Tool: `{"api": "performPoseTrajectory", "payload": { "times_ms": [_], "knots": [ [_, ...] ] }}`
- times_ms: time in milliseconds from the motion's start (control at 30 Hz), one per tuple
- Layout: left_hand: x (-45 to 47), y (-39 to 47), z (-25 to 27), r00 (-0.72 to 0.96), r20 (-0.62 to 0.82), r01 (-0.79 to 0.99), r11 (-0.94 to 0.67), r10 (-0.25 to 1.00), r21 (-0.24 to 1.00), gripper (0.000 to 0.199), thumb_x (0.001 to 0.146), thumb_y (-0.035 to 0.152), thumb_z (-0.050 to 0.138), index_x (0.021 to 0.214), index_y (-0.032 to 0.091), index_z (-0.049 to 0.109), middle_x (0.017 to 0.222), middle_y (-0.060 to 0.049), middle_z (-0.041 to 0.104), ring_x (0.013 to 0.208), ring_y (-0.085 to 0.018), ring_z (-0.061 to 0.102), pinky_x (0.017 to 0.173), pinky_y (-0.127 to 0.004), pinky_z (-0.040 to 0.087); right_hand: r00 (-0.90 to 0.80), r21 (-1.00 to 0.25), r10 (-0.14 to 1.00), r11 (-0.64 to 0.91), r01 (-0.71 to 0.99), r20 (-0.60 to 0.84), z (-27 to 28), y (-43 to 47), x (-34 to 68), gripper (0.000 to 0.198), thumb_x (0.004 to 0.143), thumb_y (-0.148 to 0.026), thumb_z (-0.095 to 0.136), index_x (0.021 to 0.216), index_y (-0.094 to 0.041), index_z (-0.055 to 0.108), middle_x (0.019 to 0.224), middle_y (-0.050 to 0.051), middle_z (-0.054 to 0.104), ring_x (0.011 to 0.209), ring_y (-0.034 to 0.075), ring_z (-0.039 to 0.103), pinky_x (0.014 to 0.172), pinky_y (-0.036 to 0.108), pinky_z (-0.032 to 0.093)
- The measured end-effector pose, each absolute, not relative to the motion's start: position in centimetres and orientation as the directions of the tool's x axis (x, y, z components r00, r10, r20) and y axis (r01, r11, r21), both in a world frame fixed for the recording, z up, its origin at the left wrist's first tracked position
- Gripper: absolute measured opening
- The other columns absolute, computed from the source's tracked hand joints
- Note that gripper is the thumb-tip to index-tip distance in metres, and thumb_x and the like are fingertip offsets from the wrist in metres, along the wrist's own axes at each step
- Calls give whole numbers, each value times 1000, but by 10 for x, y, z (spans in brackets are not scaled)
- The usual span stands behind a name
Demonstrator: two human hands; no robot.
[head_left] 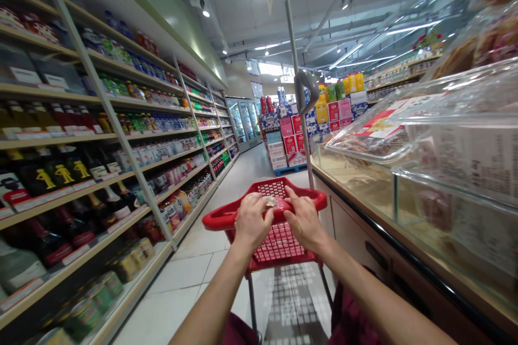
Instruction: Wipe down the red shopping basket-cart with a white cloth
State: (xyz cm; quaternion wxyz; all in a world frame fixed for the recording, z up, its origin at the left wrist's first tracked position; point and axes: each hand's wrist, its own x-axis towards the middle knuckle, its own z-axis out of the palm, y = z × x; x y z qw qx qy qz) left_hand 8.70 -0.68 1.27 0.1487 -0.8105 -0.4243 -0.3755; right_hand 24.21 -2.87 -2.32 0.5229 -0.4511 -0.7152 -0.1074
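Observation:
A red plastic shopping cart with a mesh basket stands right in front of me on metal legs. My left hand rests over the middle of its red handle, fingers curled over the bar. A small pale item, too small to name, shows beside the left fingers, inside the cart. Just right of it, my right hand grips the same bar loosely, with thumb and index finger around it. Parts of the fingers on the far side of the bar are hidden.
Shelves of bottles and cans line the left side. A glass-edged counter with clear plastic food packs runs close along the right. A metal pole rises ahead. Stacked drink cartons stand farther on, near glass-door fridges.

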Motion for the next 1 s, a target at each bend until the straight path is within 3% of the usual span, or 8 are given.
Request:
{"api": "performPoseTrajectory", "payload": {
  "times_ms": [133, 333, 533, 733, 900, 1000],
  "knots": [
    [81, -11, 4, 420, 770, 731, -682, 481, 27, 25, 81, 20, 41, 99, 21, 59, 111, -5, 58, 109, -18, 46, 97, -37, 37, -48, -326, 551, 558, 763, 833, -22, -29, 246, 59, 88, -49, 19, 135, -13, 22, 93, 9, 63, 84, 22, 54, 81, 40, 34],
    [58, -1, 4, 197, 791, 850, -503, 579, 156, 26, 82, 21, 39, 92, 19, 62, 98, -6, 62, 96, -20, 54, 89, -41, 43, -18, -325, 510, 573, 753, 860, -23, -28, 241, 58, 88, -49, 18, 135, -15, 22, 93, 8, 63, 84, 22, 53, 82, 40, 33],
    [101, -16, 6, 470, 755, 692, -722, 457, 6, 24, 81, 21, 43, 99, 23, 59, 110, -4, 58, 109, -19, 46, 96, -39, 38, -50, -292, 496, 587, 755, 867, -27, -28, 247, 57, 89, -47, 18, 136, -15, 18, 92, 7, 63, 80, 21, 53, 81, 40, 33],
    [61, -5, 5, 228, 791, 832, -535, 568, 145, 24, 83, 26, 40, 93, 21, 62, 100, -5, 61, 99, -19, 52, 91, -41, 42, -36, -308, 501, 585, 751, 865, -26, -31, 244, 59, 88, -49, 18, 136, -15, 19, 94, 8, 62, 84, 22, 52, 84, 42, 31],
    [102, -15, 3, 476, 766, 693, -720, 432, -25, 24, 83, 21, 41, 99, 21, 59, 111, -5, 57, 111, -18, 45, 97, -38, 38, -35, -310, 499, 589, 746, 866, -27, -30, 247, 58, 88, -48, 16, 136, -15, 17, 92, 7, 63, 81, 22, 53, 81, 41, 33],
    [90, -11, 3, 433, 775, 716, -698, 460, 14, 24, 83, 22, 40, 99, 23, 59, 110, -5, 57, 109, -19, 46, 95, -38, 39, -54, -296, 501, 592, 750, 864, -26, -31, 250, 57, 89, -47, 18, 136, -16, 18, 94, 7, 63, 85, 22, 53, 83, 41, 32]
  ]
}}
